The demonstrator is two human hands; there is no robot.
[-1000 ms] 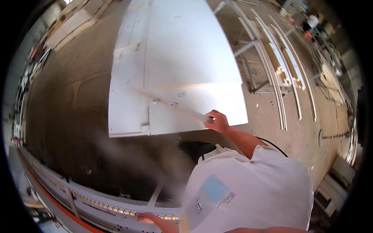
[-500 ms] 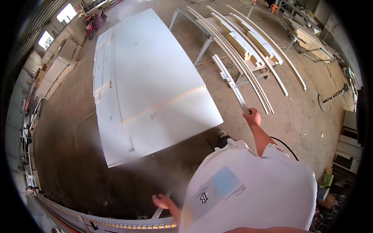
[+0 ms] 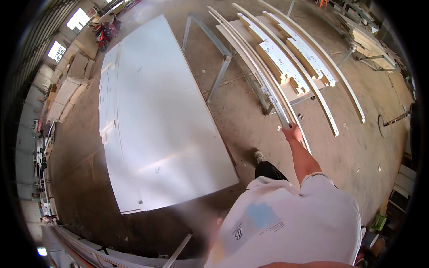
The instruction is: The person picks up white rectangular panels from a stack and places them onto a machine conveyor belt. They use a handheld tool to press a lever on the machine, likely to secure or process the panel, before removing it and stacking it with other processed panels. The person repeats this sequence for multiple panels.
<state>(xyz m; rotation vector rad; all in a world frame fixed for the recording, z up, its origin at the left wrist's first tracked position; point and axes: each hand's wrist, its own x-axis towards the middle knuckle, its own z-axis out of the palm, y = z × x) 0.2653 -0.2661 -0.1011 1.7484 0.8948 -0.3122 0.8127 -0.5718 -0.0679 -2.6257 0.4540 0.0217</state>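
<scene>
My right hand is closed round the near end of a long, narrow silvery metal strip. This strip points away from me and lies along the left side of the long pale bars on a metal-framed stand; whether it touches them I cannot tell. Low at my left side, a blurred sliver of my left hand shows beside my shirt, its fingers hidden. Close to that hand a grey metal bar slants up from the lower edge.
A large white panel fills the middle left, with thin strips along its far left side. Notched white-topped pieces lie between the bars. An angled metal trestle leg stands between panel and bars. Stacked boards line the left wall.
My right hand has carried the strip towards the pale bars, which now sit right beside it. My left hand has drawn back against my side. The view has shifted as I step forward.
</scene>
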